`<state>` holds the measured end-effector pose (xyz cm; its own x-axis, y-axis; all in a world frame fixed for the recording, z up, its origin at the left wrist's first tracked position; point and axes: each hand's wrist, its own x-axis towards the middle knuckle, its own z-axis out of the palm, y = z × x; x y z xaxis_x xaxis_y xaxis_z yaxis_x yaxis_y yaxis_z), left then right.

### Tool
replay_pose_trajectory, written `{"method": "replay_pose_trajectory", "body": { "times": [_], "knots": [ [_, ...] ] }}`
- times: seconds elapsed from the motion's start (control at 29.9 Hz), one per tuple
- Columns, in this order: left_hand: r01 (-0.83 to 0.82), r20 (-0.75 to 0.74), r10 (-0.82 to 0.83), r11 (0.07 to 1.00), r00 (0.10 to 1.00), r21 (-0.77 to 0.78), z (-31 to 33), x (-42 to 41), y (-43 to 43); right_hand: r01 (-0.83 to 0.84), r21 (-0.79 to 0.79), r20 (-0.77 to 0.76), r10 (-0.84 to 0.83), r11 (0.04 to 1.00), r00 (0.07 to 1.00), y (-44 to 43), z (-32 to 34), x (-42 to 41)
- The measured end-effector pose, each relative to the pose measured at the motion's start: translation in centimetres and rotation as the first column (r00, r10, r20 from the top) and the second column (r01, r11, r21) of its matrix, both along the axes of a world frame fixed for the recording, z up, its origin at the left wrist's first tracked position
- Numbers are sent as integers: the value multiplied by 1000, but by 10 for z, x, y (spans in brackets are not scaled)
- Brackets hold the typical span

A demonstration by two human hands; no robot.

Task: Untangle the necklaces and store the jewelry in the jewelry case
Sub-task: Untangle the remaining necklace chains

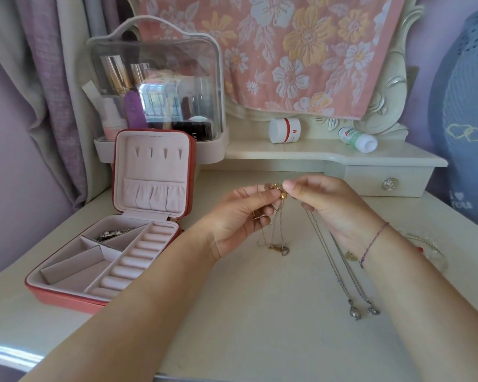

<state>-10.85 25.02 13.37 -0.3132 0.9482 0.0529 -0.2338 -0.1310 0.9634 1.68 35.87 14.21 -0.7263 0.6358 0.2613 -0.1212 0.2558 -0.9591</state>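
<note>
My left hand (242,216) and my right hand (326,205) are raised over the dressing table and together pinch a knot of tangled necklaces (277,190) between their fingertips. Thin gold chains (276,238) hang from the knot down to the tabletop. Silver chains with pendants (355,304) trail to the right under my right wrist. The red jewelry case (53,292) stands open at the left, its pink lid upright. One small compartment holds a silver piece (109,235); the ring rolls look bare.
A clear cosmetics organiser (155,86) stands behind the case. A white jar (284,130) and a tipped bottle (358,139) lie on the raised shelf, above a small drawer (388,184). Beaded bracelets (428,244) lie at the right table edge.
</note>
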Motion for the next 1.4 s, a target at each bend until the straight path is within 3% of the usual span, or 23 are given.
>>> {"method": "replay_pose_trajectory", "body": {
  "times": [0.27, 0.53, 0.8, 0.94, 1.07, 1.2, 1.4],
  "knots": [
    [-132, -129, 131, 991, 983, -4, -4, 0, 1, 75, 44, -6, -75, 996, 997, 3, -1, -1],
    [-143, -154, 137, 989, 979, -30, -5, -2, 2, 27, 24, 58, -28, 999, 998, 2, -2, 0],
    [-237, -294, 212, 970, 932, -51, -5, 0, 2, 134, 152, 117, -152, 979, 981, -4, -1, -1],
    [-119, -197, 101, 990, 975, -80, -3, 2, 3, 116, 93, 165, -130, 989, 978, -4, 0, -3],
    [-111, -78, 103, 987, 992, -116, -2, 1, 3, 119, -25, 192, -112, 993, 975, -1, -2, -3],
    [-226, -97, 213, 963, 972, -146, -2, -4, 3, 43, -299, 92, -16, 953, 996, 2, 1, -2],
    [-277, -183, 244, 943, 952, -184, -3, -5, 4, -139, -417, -17, 145, 898, 989, 4, 0, 0]
  ]
}}
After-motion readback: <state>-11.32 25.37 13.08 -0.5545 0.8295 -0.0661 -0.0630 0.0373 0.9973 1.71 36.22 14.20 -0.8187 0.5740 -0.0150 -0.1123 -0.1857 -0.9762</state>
